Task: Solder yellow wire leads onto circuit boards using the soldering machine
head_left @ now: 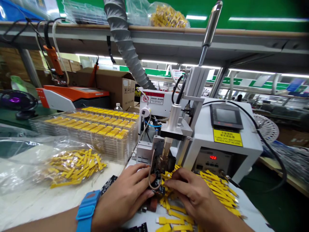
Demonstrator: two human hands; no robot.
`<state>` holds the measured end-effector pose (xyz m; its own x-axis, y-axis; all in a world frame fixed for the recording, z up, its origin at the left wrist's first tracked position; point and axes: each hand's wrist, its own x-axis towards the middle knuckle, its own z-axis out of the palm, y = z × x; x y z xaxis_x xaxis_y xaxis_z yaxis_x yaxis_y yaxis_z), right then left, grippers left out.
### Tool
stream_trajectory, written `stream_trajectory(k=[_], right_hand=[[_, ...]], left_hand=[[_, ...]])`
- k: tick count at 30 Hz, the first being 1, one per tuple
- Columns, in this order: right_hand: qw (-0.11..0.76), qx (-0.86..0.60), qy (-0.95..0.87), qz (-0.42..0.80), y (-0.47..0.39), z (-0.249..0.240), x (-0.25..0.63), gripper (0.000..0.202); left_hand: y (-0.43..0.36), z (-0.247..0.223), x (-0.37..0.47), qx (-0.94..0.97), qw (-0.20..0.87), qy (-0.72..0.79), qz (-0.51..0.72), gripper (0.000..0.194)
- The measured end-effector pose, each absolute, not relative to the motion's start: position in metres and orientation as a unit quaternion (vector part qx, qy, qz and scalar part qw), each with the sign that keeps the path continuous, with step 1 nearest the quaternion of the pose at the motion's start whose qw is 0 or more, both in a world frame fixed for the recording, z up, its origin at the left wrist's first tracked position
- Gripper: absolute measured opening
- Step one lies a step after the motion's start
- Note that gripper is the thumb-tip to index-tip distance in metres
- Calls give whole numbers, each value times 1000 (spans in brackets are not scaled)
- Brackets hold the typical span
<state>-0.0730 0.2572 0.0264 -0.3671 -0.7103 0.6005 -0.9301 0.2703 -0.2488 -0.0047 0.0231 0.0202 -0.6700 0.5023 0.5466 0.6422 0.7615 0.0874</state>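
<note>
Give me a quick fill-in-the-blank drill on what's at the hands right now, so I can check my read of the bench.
1. The left hand has a strap of the colour ____ at its wrist.
2. Both the left hand and the right hand rest at a small black part directly under the machine's ____-coloured tip.
3. The loose strips scattered by the right hand are ____ in colour.
4. The machine's small display shows digits lit in ____.

Missing words: blue; brass; yellow; red

Part between fingertips mostly hidden
</note>
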Motion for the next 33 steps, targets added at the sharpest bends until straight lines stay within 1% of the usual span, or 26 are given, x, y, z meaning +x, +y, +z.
stream_trajectory(k=[4,6,9,11,13,15,19,21,23,27,33], right_hand=[[230,550,-767,240,256,28,-73,39],[237,557,-763,229,255,29,-73,39],[228,552,-767,236,256,30,-72,41],[212,545,-772,247,256,30,-71,40],[192,538,-778,261,257,29,-71,41],[180,533,-784,264,258,27,-71,42],[188,538,-783,250,259,25,-73,43],[188,539,-782,248,259,25,-73,43],[190,540,-780,251,259,26,-73,42],[202,542,-777,248,257,28,-72,40],[197,538,-783,243,257,32,-71,37]], left_hand=[[24,22,-5,-322,242,-908,-117,29],[25,23,-5,-333,234,-909,-92,30],[26,26,-6,-362,242,-900,-15,34],[26,27,-6,-381,257,-887,52,37],[26,27,-6,-392,259,-878,89,39],[25,26,-7,-389,258,-883,61,37],[24,21,-7,-343,243,-901,-103,30],[25,20,-6,-328,230,-902,-160,31],[25,20,-5,-323,223,-900,-191,33],[26,22,-4,-318,218,-900,-205,35],[27,21,-2,-323,239,-901,-165,31]])
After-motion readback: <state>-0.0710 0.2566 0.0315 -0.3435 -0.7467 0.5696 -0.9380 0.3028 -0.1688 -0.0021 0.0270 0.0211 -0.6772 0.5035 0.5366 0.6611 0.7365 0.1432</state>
